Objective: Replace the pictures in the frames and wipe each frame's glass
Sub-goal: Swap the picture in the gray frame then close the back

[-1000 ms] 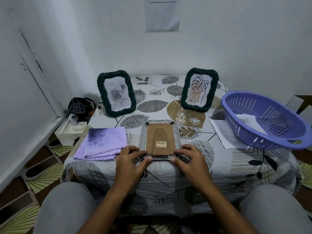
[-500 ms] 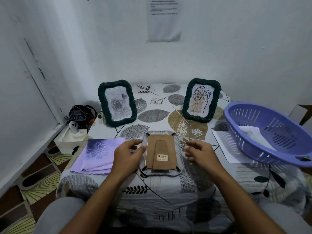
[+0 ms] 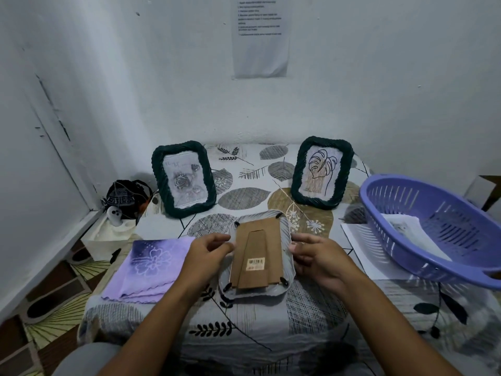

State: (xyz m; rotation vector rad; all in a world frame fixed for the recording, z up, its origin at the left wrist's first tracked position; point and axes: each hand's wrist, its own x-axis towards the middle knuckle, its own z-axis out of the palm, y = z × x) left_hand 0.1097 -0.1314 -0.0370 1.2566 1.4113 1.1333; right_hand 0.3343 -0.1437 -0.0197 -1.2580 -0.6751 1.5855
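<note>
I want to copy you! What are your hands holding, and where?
Both hands, left and right, grip the face-down frame by its two side edges.

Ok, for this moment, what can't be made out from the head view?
- Face-down frame: glass and picture hidden underneath; only the cardboard back shows.
- Wall notice: text too small to read.
- Purple basket: right end cut off by the picture edge; the paper inside is partly hidden by its wall.
- Left hand, right hand: whether the fingertips grip the frame's sides or only touch them.

Both forearms reach forward, left hand [image 3: 208, 252] and right hand [image 3: 318, 255] facing inward, fingers loosely curled.
</note>
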